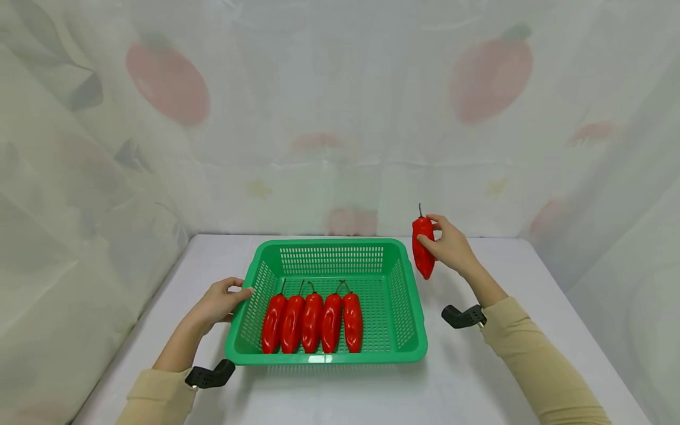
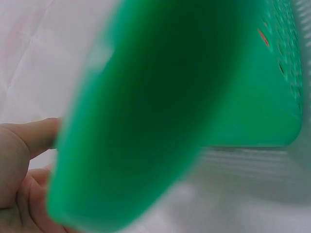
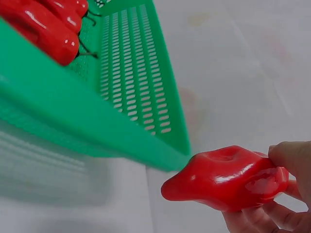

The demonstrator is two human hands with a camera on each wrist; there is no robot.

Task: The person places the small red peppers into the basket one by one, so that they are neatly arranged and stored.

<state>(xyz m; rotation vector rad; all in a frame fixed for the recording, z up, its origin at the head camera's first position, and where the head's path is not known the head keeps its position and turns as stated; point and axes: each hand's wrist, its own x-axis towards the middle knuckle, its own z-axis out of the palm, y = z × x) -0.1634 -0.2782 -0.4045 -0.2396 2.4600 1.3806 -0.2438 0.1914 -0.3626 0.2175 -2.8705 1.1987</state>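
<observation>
A green perforated basket (image 1: 340, 358) stands on the white table, with several red chili peppers (image 1: 312, 323) lying side by side in its left and middle part, stems toward the back. My left hand (image 1: 222, 300) holds the basket's left rim between thumb and fingers; in the left wrist view the basket's wall hides some of those fingers. Just outside the back right corner, my right hand (image 1: 448, 243) grips one more red chili pepper (image 3: 226, 178) between thumb and fingers. In the head view that pepper hangs roughly upright, stem up, apart from the basket.
The white tabletop (image 1: 478, 378) extends around the basket. Behind it hangs a pale curtain (image 1: 340, 118) with faded fruit prints, and more of this sheeting (image 1: 69, 248) encloses the left and right sides. Inside the basket, bare mesh floor lies right of the peppers.
</observation>
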